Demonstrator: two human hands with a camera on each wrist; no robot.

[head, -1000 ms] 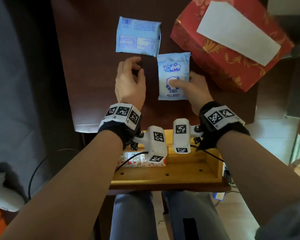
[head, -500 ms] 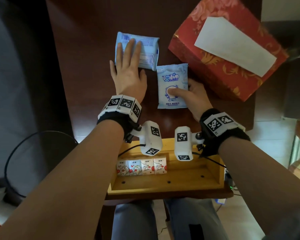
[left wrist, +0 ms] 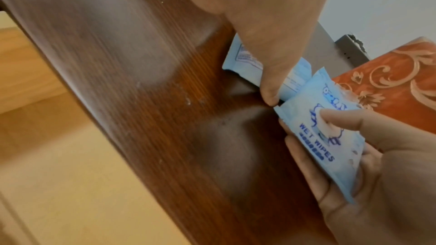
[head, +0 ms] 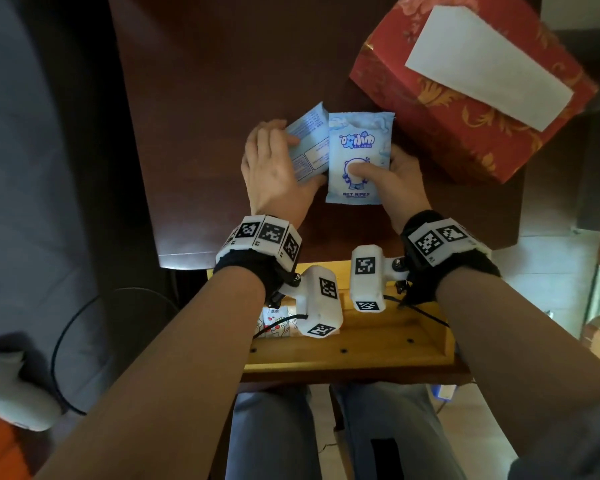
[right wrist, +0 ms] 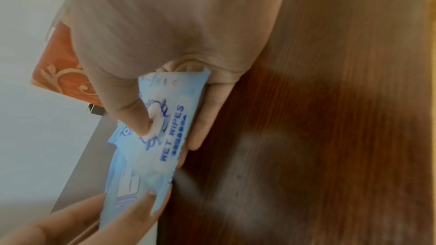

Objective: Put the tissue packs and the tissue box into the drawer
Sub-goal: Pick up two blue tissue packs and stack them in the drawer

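Observation:
My right hand (head: 392, 178) pinches a light blue wet wipes pack (head: 359, 147) with a cartoon print, thumb on its face, fingers behind it (right wrist: 165, 124). My left hand (head: 274, 171) grips a second blue tissue pack (head: 309, 143), label side up, tilted just left of the first and touching it (left wrist: 250, 62). Both packs are lifted over the dark wooden table (head: 222, 81). The red tissue box (head: 465, 91) with gold pattern lies at the back right. The open yellow wooden drawer (head: 378, 348) sits below the table's front edge, with several small tissue packs (head: 278, 322) at its left.
A black cable loop (head: 63, 341) lies on the grey floor at the left. A white object (head: 11, 393) sits at the lower left. My knees are under the drawer.
My left hand, flat on the far pack half a second ago, has taken hold of it and drawn it toward me beside the wet wipes pack. My right hand has lifted its pack.

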